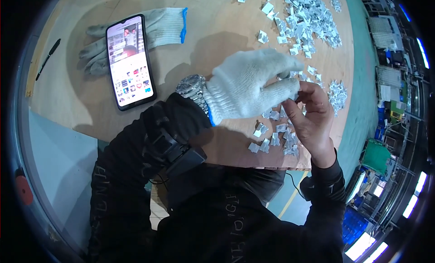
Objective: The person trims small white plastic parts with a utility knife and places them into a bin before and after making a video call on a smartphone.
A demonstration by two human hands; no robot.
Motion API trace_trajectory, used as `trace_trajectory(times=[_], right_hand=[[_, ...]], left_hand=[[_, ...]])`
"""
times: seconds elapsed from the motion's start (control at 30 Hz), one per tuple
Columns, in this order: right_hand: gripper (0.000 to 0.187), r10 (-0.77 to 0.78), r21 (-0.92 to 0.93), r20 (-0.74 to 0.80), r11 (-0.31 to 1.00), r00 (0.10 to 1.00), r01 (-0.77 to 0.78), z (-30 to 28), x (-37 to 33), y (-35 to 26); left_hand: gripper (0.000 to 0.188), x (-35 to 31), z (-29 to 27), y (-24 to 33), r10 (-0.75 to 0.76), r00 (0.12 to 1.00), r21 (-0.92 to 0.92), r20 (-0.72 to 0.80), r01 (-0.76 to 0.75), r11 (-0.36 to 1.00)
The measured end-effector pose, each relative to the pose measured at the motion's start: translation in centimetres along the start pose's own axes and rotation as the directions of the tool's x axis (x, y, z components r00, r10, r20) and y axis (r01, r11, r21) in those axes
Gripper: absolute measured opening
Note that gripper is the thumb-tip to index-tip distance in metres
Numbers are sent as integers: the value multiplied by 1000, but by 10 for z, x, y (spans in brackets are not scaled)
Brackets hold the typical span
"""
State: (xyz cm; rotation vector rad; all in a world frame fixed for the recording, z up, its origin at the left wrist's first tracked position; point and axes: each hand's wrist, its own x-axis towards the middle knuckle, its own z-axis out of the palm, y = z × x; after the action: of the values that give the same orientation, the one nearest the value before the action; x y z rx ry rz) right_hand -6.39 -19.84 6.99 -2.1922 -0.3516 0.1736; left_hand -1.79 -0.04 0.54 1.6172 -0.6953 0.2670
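Observation:
My left hand (249,82) wears a white knit glove and reaches rightward over the wooden tabletop. Its fingers are curled toward the thumb, and something small and grey shows between them, too small to name. Bare, my right hand (312,115) meets the gloved thumb tip from the right. Its thumb and fingers pinch a small bent metal piece (294,96), mostly hidden by the fingertips. Just below the hands lie several loose silver metal pieces (275,139). A large heap of similar bent metal pieces (312,20) spreads beyond the hands.
To the left, a lit smartphone (131,63) rests on a second white glove (167,27). A black pen (48,59) lies at the far left of the wooden table (217,18). Another metal pile (337,96) sits near the right edge. Shelving and a green bin (376,156) stand beyond.

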Motion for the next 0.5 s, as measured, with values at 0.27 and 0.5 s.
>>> trace_trajectory(times=[0.27, 0.5], right_hand=[[27, 77, 384, -138, 923, 987, -18, 21, 10, -9], [24, 220, 599, -138, 795, 966, -95, 17, 10, 3]], left_hand=[[32, 3, -6, 2, -358, 905, -208, 230, 405, 890], [31, 8, -11, 4, -519, 803, -407, 293, 596, 692]])
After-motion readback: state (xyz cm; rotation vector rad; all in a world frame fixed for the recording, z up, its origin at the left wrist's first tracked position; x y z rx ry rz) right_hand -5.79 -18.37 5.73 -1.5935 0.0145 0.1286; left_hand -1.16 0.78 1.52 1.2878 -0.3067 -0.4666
